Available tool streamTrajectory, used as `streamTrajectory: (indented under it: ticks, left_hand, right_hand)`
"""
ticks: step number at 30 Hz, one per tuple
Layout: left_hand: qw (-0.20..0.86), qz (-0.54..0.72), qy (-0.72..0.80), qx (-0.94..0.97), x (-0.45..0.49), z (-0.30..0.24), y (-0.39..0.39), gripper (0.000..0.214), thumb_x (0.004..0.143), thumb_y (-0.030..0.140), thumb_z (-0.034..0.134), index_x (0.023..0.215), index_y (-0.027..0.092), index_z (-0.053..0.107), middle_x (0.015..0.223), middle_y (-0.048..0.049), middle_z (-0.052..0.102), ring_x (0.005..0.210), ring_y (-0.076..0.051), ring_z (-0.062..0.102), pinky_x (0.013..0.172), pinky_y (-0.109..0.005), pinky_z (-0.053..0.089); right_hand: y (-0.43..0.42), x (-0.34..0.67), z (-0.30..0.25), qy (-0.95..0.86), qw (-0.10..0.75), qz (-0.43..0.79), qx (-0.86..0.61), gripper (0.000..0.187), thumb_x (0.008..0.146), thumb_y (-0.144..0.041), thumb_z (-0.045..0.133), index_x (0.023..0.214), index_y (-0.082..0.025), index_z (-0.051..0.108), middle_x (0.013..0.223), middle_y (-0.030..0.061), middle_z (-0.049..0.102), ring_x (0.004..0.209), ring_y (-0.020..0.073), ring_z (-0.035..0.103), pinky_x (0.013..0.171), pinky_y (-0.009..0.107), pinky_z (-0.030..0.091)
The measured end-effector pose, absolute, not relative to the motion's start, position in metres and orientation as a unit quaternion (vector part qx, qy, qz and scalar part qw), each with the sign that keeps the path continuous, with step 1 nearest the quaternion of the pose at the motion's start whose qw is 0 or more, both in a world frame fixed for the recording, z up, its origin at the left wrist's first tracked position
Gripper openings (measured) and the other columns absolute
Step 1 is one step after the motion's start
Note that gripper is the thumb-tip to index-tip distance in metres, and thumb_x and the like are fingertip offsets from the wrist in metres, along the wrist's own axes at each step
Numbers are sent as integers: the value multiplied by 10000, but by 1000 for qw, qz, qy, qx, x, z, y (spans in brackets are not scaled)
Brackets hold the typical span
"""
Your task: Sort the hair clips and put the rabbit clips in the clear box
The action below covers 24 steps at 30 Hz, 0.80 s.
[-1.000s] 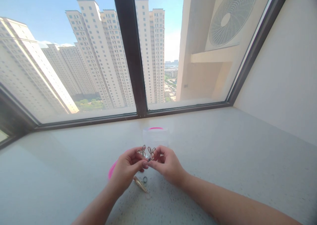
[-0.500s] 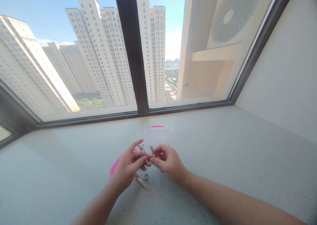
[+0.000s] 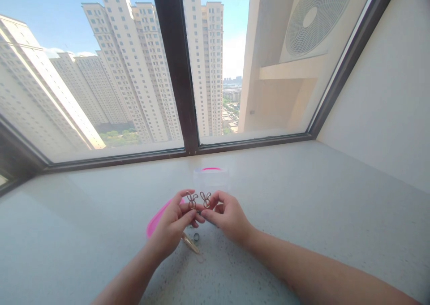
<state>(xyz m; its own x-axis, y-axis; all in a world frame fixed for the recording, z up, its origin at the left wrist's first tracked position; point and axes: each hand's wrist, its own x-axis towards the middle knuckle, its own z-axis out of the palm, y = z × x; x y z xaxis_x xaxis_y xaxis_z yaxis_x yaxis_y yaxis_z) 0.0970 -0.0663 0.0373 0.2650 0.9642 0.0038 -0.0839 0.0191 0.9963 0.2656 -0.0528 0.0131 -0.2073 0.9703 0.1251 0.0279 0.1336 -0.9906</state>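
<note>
My left hand pinches a small rabbit-shaped wire piece between thumb and fingers, its ears pointing up. Close beside it, a matching rabbit-shaped wire piece is held by my right hand, thumb and forefinger closed. The exact kind of these pieces is too small to make out. A little dark bit shows where the fingertips meet. Below the hands lie a gold hair clip and a dark ring. Partly behind my left hand is a pink lid.
A clear plastic box with a pink strip stands behind the hands on the pale speckled sill. A thin, faint loop lies near the clip. Dark window frames bound the back, and a white wall rises on the right.
The right rabbit-shaped piece has turned from edge-on to face the camera, beside the left one. Both hands keep their grip. The whole view has shifted slightly.
</note>
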Motion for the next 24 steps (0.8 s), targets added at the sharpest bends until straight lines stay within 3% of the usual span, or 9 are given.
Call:
streamTrajectory:
  ticks: [12, 19, 24]
  left_hand:
    - [571, 451, 417, 545, 96, 35, -67, 477, 784, 265, 633, 1185, 204, 382, 919, -71, 702, 701, -174, 651, 627, -299, 492]
    - [557, 449, 418, 561, 97, 35, -65, 237, 800, 235, 592, 962, 205, 421, 902, -55, 692, 680, -152, 631, 607, -282, 470]
    - [542, 457, 418, 568, 97, 34, -65, 179, 803, 211, 570, 907, 210, 424, 870, -29, 669, 654, -139, 611, 592, -277, 458]
  right_hand:
    - [-52, 266, 8, -597, 468, 501, -416, 268, 697, -329, 718, 814, -177, 530, 733, -11, 576, 495, 75, 475, 431, 196, 356]
    - [-52, 266, 8, -593, 463, 520, -403, 254, 695, -289, 718, 816, -175, 525, 718, -22, 568, 482, 64, 455, 431, 190, 332]
    - [-51, 266, 7, -588, 463, 525, -406, 263, 677, -289, 730, 801, -173, 529, 707, -26, 568, 472, 58, 436, 425, 188, 312]
